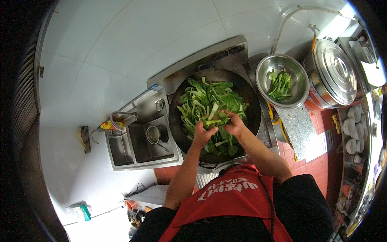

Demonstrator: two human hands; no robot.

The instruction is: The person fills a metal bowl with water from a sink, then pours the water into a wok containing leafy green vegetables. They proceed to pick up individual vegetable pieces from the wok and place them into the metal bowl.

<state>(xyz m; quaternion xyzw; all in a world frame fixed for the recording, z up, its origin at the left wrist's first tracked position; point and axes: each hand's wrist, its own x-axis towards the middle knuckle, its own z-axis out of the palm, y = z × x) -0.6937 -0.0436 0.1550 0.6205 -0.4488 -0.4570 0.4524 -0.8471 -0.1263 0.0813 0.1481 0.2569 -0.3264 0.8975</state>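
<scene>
A large dark wok [254,99] in front of me is heaped with cut leafy greens [199,96], pale stalks mixed among the leaves. Over the middle of the heap, my left hand [203,133] and my right hand [234,124] hold a small bunch of greens [216,121] between them. One thick pale stalk stands up from this bunch. To the right of the wok, a steel bowl [261,77] contains a smaller portion of the same greens.
Left of the wok is a steel sink [145,151] with a curved faucet [113,116] and a strainer [153,135]. A lidded steel pot [335,72] stands beyond the bowl. White bowls [350,130] fill a shelf at right. The tiled wall [151,39] rises behind the stove.
</scene>
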